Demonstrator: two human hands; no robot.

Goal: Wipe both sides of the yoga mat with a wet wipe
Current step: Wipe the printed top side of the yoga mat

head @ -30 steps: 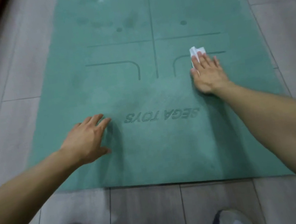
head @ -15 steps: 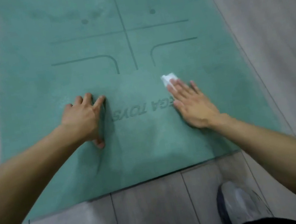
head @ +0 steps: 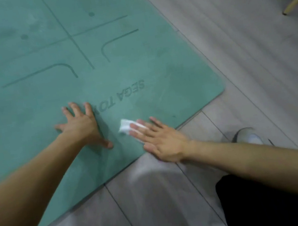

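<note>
The green mat lies flat on the gray floor. The left hand is open, with its fingers spread, and it presses flat on the mat next to the dark letters. The right hand is open and flat too. Its fingertips press a white wipe down on the mat, close to the near edge. The heel of that hand sticks out over the floor. The wipe is just beside the left thumb. A light shoe stands on the floor by the mat's corner.
</note>
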